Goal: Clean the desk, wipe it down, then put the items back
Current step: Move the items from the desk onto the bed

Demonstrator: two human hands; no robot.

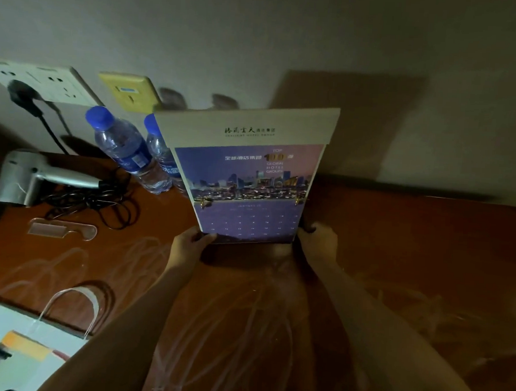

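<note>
Gripping the desk calendar (245, 176) by its bottom corners, left hand (188, 245) and right hand (318, 243) both curled round its edges. Standing it upright on the desk (412, 248), beside the water bottles (127, 149).

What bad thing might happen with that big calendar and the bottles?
The calendar, which both hands hold by its bottom corners, stands right beside two water bottles; shifting it left could knock them over. They might roll into the hair dryer and its tangled cord.
</note>
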